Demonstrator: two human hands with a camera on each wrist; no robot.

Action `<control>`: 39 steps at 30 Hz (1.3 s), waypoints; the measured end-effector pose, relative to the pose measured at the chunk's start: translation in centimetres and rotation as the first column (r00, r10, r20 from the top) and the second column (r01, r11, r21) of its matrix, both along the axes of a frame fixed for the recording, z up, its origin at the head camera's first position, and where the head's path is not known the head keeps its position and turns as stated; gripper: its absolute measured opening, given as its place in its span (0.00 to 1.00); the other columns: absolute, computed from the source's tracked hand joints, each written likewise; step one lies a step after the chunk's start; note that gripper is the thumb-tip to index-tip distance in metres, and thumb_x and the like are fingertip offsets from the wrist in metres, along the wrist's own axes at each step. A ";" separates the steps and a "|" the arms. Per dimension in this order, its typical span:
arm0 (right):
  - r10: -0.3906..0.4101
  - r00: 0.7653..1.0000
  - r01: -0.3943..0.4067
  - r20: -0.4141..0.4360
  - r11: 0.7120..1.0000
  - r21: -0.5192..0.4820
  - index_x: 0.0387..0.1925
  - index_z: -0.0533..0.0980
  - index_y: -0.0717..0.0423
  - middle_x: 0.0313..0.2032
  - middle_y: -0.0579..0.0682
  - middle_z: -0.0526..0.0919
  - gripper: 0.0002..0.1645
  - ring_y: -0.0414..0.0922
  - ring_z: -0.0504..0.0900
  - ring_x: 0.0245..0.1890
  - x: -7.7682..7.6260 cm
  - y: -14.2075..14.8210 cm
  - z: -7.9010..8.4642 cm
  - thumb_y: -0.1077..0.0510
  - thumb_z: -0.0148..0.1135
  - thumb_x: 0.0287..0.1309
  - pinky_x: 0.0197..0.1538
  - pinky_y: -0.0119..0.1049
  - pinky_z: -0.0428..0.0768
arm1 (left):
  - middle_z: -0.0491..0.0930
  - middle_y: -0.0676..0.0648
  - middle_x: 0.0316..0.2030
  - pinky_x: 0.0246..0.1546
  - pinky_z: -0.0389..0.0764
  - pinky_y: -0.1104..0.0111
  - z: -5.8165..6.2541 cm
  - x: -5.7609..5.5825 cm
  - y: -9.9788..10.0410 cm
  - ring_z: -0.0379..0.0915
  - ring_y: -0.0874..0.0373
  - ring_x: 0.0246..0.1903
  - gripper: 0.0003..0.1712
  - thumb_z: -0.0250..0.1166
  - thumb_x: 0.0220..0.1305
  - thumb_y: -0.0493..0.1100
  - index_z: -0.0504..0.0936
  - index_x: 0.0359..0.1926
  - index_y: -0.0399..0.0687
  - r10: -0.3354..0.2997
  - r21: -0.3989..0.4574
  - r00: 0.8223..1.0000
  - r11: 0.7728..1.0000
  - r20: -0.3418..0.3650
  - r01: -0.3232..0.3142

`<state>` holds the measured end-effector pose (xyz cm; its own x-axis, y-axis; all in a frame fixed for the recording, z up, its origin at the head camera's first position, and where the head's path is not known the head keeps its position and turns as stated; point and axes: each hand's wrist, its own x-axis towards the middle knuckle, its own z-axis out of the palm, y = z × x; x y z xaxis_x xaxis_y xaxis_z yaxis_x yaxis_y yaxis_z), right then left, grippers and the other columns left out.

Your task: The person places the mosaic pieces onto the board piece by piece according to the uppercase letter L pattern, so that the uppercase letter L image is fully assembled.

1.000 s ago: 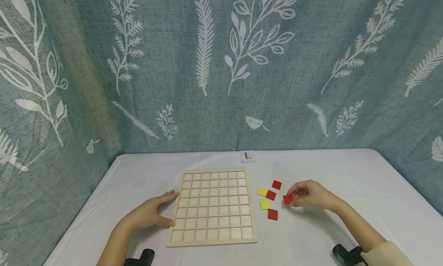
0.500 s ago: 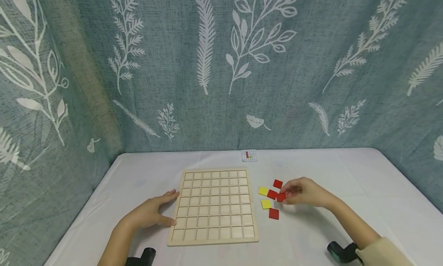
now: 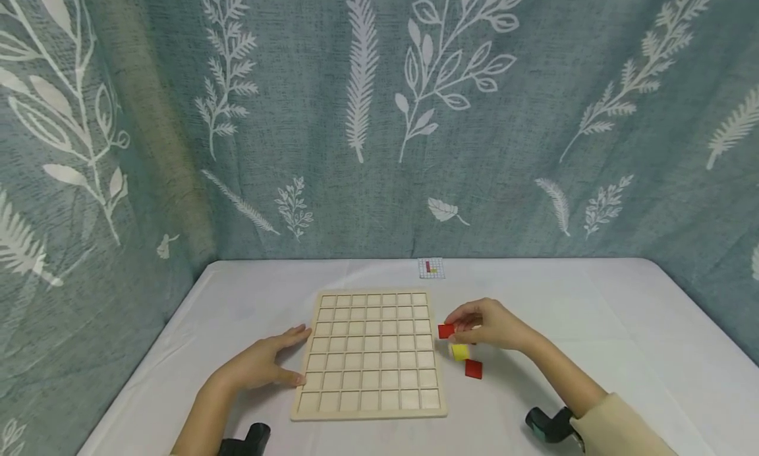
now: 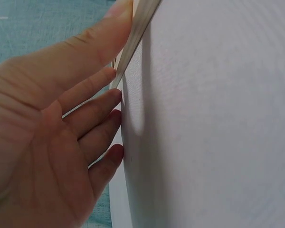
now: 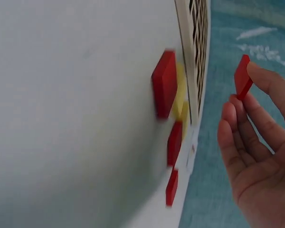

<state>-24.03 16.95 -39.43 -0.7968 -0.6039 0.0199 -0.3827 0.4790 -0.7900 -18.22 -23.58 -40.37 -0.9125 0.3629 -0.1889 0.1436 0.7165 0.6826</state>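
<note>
My left hand (image 3: 261,362) rests at the left edge of a square-celled wooden grid board (image 3: 369,416), thumb and fingers spread and touching its side. In the left wrist view, the left fingers (image 4: 99,108) look fairly straight against the rim. Just beyond the board's right edge, my right hand (image 3: 497,325) pinches a red square tile (image 3: 446,331) between thumb and fingers, raised off the table. Below it lie a yellow tile (image 3: 460,352) and a red tile (image 3: 474,369). The right wrist view shows more loose tiles, including a red one (image 5: 175,144), which the right hand hides from the head camera.
A small card (image 3: 431,268) printed with a grid and coloured squares lies at the table's back edge. White cloth covers the table (image 3: 593,311). A patterned teal curtain (image 3: 379,212) hangs behind and to the sides. Black devices (image 3: 551,425) are worn on both wrists.
My right hand has moved left with the red tile, from right of the loose tiles to beside the board's edge, passing over several tiles. The left hand keeps its place on the board.
</note>
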 end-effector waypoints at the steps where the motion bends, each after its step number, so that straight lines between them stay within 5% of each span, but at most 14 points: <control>1: 0.005 1.000 -0.005 -0.011 1.000 0.002 0.40 0.81 0.60 0.32 0.47 0.82 0.15 0.38 0.78 0.31 -0.1 -0.5 -0.1 0.57 0.68 0.49 0.41 0.30 0.79 | 0.53 0.32 0.67 0.61 0.50 0.38 0.0 0.0 0.0 0.46 0.32 0.65 0.52 0.75 0.38 0.51 0.64 0.65 0.39 -0.002 0.000 1.000 1.000 -0.001 0.002; 21: 0.082 0.982 -0.094 -0.173 0.994 -0.061 0.41 0.81 0.59 0.39 0.50 0.84 0.15 0.37 0.80 0.34 -1.8 -8.9 -0.4 0.56 0.67 0.51 0.41 0.28 0.79 | 0.52 0.32 0.67 0.61 0.50 0.38 0.1 0.0 -0.1 0.46 0.32 0.66 0.51 0.74 0.40 0.51 0.63 0.65 0.39 -0.006 -0.016 1.000 1.000 0.001 0.006; 30: 0.091 0.980 -0.099 -0.179 0.995 -0.034 0.41 0.81 0.60 0.39 0.52 0.85 0.13 0.39 0.81 0.35 -2.2 -11.3 -0.3 0.61 0.66 0.51 0.42 0.25 0.78 | 0.52 0.32 0.67 0.61 0.50 0.39 0.0 0.1 -0.2 0.46 0.32 0.66 0.51 0.74 0.41 0.51 0.63 0.66 0.39 -0.014 -0.014 1.000 1.000 -0.001 0.014; 39: 0.097 0.982 -0.092 -0.160 0.995 0.035 0.40 0.81 0.62 0.32 0.50 0.85 0.14 0.33 0.76 0.26 -3.4 -13.4 -1.0 0.59 0.68 0.50 0.31 0.24 0.75 | 0.52 0.32 0.67 0.61 0.52 0.40 -0.1 0.0 -0.1 0.46 0.33 0.66 0.51 0.74 0.42 0.51 0.62 0.66 0.39 -0.018 -0.030 1.000 0.999 -0.007 0.018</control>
